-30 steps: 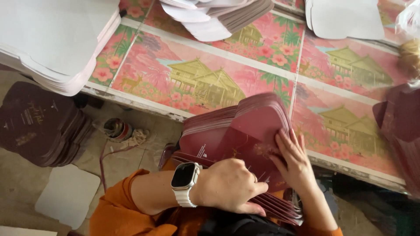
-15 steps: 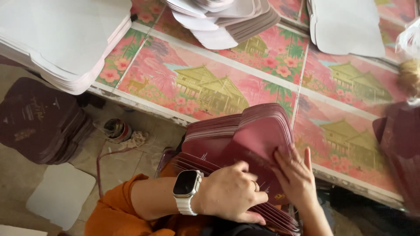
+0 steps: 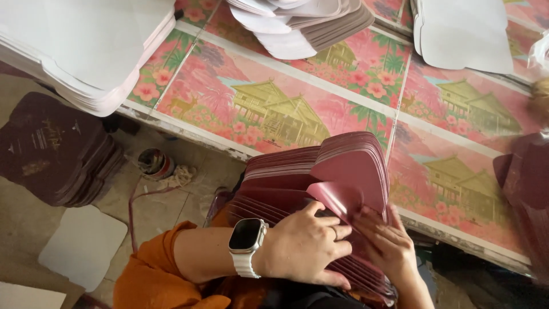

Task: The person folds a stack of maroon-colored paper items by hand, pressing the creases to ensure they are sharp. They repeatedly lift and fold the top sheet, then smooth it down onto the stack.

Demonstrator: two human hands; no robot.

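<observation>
Both hands rest on a thick stack of dark red cards [image 3: 320,183] that leans against the edge of the bench [image 3: 434,189], low in the middle of the view. Her left hand [image 3: 306,249] lies flat on top of the stack with the fingers spread and bent a little, pressing the cards down; it grips nothing. On that wrist sits a watch [image 3: 247,236] with a white band, and an orange sleeve [image 3: 151,269] covers the arm. Her right hand [image 3: 389,246] is just beside the left, fingers tucked in among the cards, and one card is curled up between the two hands; I cannot tell how tightly it is pinched. Now the other things, big ones first. The bench has a cover with pink flowers and yellow houses. A big pile of white sheets [image 3: 86,46] sits at its top left corner. More white and grey cut sheets [image 3: 303,23] fan out at the top middle, and another white pile [image 3: 463,34] lies at the top right. On the floor at the left sits a pile of dark brown cards [image 3: 51,149]. A white board [image 3: 83,246] lies below it. A small round tin [image 3: 153,163] stands near the bench edge.
</observation>
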